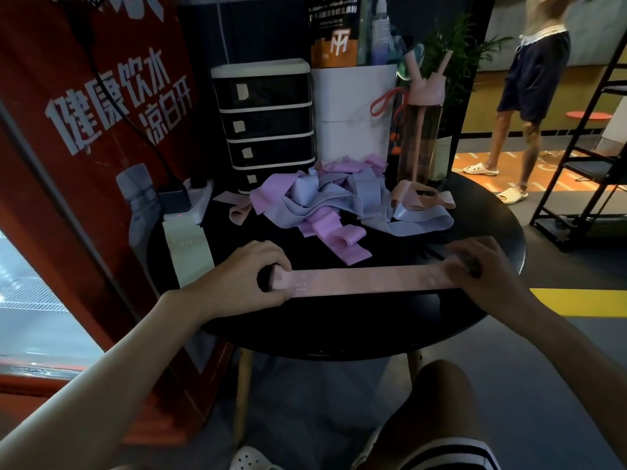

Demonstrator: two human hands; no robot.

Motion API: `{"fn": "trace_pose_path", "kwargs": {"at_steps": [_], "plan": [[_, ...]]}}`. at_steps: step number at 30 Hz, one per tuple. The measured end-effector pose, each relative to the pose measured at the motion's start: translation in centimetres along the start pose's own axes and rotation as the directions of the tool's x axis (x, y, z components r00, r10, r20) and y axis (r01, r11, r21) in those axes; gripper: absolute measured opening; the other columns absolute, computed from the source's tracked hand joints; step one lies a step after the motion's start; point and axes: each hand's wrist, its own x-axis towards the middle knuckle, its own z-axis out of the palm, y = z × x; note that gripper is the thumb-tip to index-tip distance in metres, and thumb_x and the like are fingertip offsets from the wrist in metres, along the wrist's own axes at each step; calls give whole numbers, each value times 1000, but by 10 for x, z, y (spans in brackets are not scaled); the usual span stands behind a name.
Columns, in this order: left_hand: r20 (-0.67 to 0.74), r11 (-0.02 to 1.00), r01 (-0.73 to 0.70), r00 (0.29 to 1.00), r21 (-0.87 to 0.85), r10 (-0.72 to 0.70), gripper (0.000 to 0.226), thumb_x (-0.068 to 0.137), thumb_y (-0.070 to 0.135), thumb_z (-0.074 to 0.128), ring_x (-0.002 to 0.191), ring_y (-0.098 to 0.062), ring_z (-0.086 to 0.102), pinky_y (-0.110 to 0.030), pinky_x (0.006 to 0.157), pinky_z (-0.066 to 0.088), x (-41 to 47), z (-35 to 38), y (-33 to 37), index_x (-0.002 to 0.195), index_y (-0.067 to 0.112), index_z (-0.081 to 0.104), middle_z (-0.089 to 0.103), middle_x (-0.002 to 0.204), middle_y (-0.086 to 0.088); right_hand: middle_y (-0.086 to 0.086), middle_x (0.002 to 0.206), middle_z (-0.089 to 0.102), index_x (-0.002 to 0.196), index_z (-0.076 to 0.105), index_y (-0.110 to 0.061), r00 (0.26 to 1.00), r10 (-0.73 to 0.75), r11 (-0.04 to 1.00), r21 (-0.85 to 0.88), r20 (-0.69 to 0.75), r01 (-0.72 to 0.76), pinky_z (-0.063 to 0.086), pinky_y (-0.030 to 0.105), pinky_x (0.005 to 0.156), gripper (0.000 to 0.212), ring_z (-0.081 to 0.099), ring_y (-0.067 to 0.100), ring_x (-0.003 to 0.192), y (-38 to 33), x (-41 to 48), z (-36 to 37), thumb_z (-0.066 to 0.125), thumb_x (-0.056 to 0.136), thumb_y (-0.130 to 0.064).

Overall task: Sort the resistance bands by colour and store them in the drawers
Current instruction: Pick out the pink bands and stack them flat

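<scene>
Now the left hand point(251, 276) and right hand point(481, 266) each grip an end of the pink band point(366, 283), stretched flat along the counter's point(339, 330) near edge. Best to fold it evenly, end to end. A strip of counter shows before the pile point(325, 201); the drawers point(268, 127) stand at the back-left edge.

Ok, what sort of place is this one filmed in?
Most likely a gym or fitness studio: a pile of resistance bands on a small round table, a supplement powder pouch and a drinking bottle behind it, and a metal rack nearby.
</scene>
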Motion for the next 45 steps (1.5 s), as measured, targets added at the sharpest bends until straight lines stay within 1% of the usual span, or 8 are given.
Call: {"fn": "trace_pose_path", "kwargs": {"at_steps": [7, 14, 20, 23, 27, 33, 39, 45], "plan": [[38, 999, 17, 999, -51, -15, 37, 71, 59, 67, 110, -4, 56, -35, 101, 45, 1, 10, -3, 103, 40, 68, 58, 111, 24, -16, 120, 51, 107, 67, -32, 979, -102, 988, -97, 176, 120, 38, 58, 103, 24, 44, 16, 122, 4, -6, -7, 71, 86, -20], [75, 993, -1, 997, 117, -7, 42, 76, 66, 54, 117, 2, 46, -32, 104, 31, 10, 5, 8, 111, 43, 64, 51, 118, 28, -13, 125, 51, 108, 62, -39, 970, -90, 988, -105, 225, 116, 39, 60, 102, 25, 46, 14, 120, 5, -3, -11, 68, 85, -31], [-92, 988, -118, 988, 104, 128, 33, 86, 51, 52, 112, -7, 52, -32, 95, 33, 70, 26, 68, 106, 30, 68, 61, 113, 20, -13, 125, 51, 115, 56, -41, 935, -93, 986, -102, 341, 135, 39, 31, 99, 43, 42, 6, 118, 5, 8, -21, 74, 76, -47], [-88, 995, -54, 994, 87, 62, 29, 91, 48, 57, 115, -15, 52, -41, 101, 37, 114, 51, 82, 110, 29, 66, 60, 117, 12, -17, 120, 51, 111, 58, -44, 913, -118, 980, -102, 390, 170, 38, 28, 100, 44, 45, 3, 117, 6, 12, -25, 67, 72, -61], [-30, 985, 49, 999, 164, -45, 38, 91, 56, 52, 122, -18, 46, -37, 95, 30, 145, 82, 83, 122, 35, 59, 52, 128, 10, -9, 113, 58, 110, 61, -30, 952, -94, 994, -28, 291, 107, 49, 25, 85, 28, 57, 7, 103, 2, 34, -27, 71, 84, -30], [4, 978, 108, 994, 176, -111, 52, 89, 67, 48, 129, -11, 35, -31, 94, 19, 147, 102, 70, 134, 40, 53, 46, 134, 17, -4, 97, 64, 111, 63, -16, 998, 29, 996, 80, -51, -24, 39, 7, 62, 26, 61, 7, 86, 18, 120, -13, 71, 88, -24], [-23, 978, 95, 995, 184, -92, 67, 78, 77, 31, 128, -8, 35, -30, 95, 19, 147, 107, 65, 131, 43, 53, 44, 131, 22, 0, 105, 65, 116, 64, -13, 1000, 13, 999, 39, -13, -12, 50, 26, 70, 36, 62, 16, 92, 12, 195, 23, 72, 85, -30], [-31, 977, 99, 995, 189, -95, 66, 79, 74, 32, 130, -9, 34, -34, 100, 20, 146, 106, 65, 133, 41, 52, 44, 135, 19, -1, 81, 64, 89, 69, -16, 999, 36, 999, 31, 29, -37, 41, 14, 58, 6, 57, 11, 69, 9, 224, 43, 68, 86, -12]]}}
